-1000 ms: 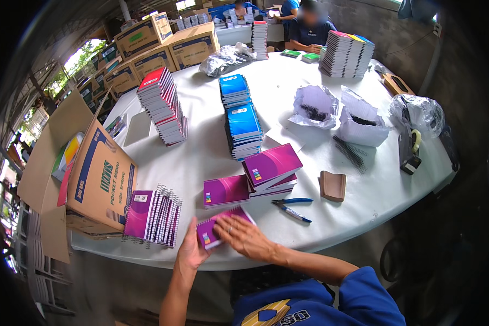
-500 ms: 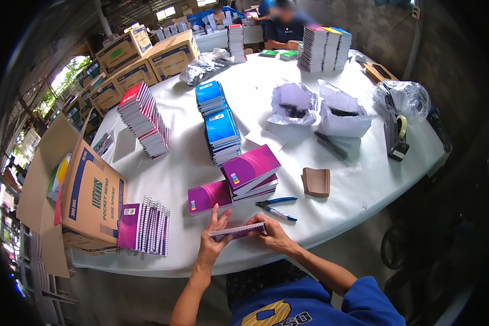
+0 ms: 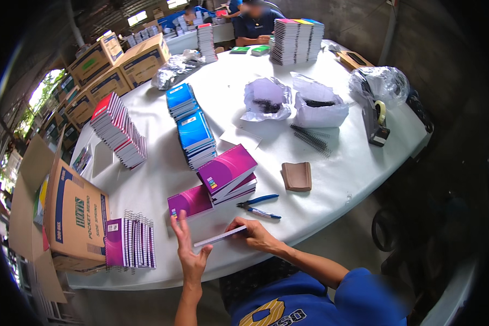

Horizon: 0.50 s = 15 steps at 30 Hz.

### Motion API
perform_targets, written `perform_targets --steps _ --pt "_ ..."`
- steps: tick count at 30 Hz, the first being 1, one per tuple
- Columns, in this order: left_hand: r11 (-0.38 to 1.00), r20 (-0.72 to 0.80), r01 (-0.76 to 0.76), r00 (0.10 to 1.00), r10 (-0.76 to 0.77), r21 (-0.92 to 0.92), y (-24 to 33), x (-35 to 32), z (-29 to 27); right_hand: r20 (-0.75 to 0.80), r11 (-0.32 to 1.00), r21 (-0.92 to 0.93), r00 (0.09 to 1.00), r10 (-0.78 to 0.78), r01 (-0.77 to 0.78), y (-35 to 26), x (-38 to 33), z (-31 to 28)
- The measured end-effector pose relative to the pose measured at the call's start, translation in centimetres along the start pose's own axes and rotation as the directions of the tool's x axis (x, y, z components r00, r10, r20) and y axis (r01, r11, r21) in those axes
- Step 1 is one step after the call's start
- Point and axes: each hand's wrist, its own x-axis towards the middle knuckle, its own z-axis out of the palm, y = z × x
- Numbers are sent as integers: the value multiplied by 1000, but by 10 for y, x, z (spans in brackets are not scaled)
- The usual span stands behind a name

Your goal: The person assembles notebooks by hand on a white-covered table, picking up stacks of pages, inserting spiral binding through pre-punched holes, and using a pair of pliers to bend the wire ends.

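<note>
A small notepad [image 3: 220, 237], seen edge-on as a thin white strip, is pinched at its right end by my right hand [image 3: 254, 235]. My left hand [image 3: 189, 251] is raised beside the pad's left end with its fingers spread; whether the thumb touches the pad I cannot tell. Just beyond the hands lies a purple notepad [image 3: 190, 202], and beside it rises a stack of purple notepads [image 3: 227, 169]. To the right of that stack rest blue-handled pliers [image 3: 259, 200] and a blue-and-white pen [image 3: 263, 212].
Purple spiral notepads [image 3: 131, 243] stand beside an open carton [image 3: 76, 217] at left. Blue [image 3: 195, 130] and red [image 3: 117, 130] notebook stacks rise farther back. A brown block [image 3: 296, 176], loose black coils [image 3: 311, 140] and a tape dispenser [image 3: 376, 127] lie rightward. A person [image 3: 252, 24] sits across.
My left hand has let go of the notepad and spread its fingers. The pad has turned edge-on in my right hand. The whole view has shifted, moving things leftward.
</note>
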Motion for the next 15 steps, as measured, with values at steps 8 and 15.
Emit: perform_targets --steps 8,15 --pt "312 443 -392 890 -110 866 24 35 44 30 994 -68 996 -82 84 -14 -2 -26" --pt "379 481 -385 854 -199 841 21 41 47 -411 625 -763 869 -274 -164 -3 43 -246"
